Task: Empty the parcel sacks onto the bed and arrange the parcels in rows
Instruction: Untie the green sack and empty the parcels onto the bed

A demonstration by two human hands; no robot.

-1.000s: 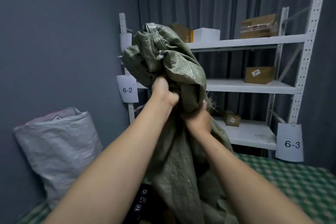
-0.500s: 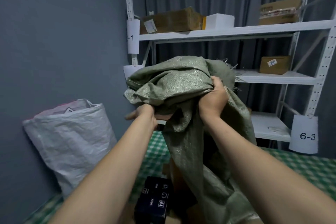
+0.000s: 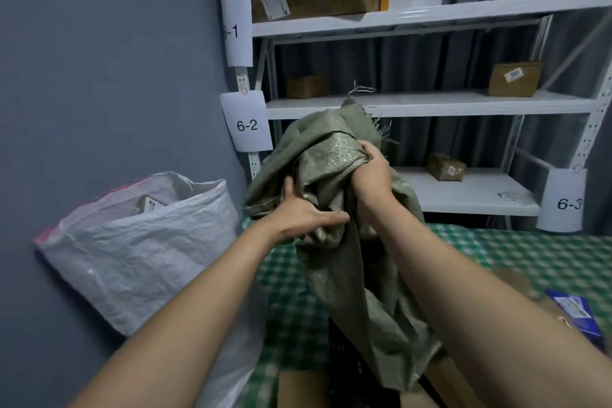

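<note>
Nearest in my view, at the bottom edge, brown cardboard parcels (image 3: pixel 301 387) and a black box (image 3: pixel 341 344) lie on the bed (image 3: pixel 530 252). They sit under the hanging open end of a green woven sack (image 3: pixel 347 275). A blue parcel (image 3: pixel 574 311) lies off to the right. I judge the sack is held upside down so its load drops onto the bed. It hangs limp and looks nearly emptied.

Two bare forearms reach forward. I have the left hand (image 3: pixel 304 212) gripping a fold at the sack's side, with the thumb laid across the cloth. The right hand (image 3: pixel 372 172), higher up, is clenched on the bunched, frayed end and lifts it clear of the bed's green checked cover.

Further left, a white woven sack (image 3: pixel 139 248) leans against the grey wall (image 3: pixel 99 76). A parcel (image 3: pixel 149 205) shows in its open top, so I take it to be not yet emptied. Farthest off stands white shelving (image 3: pixel 430 103) tagged 6-1, 6-2 and 6-3, holding a few cardboard boxes.
</note>
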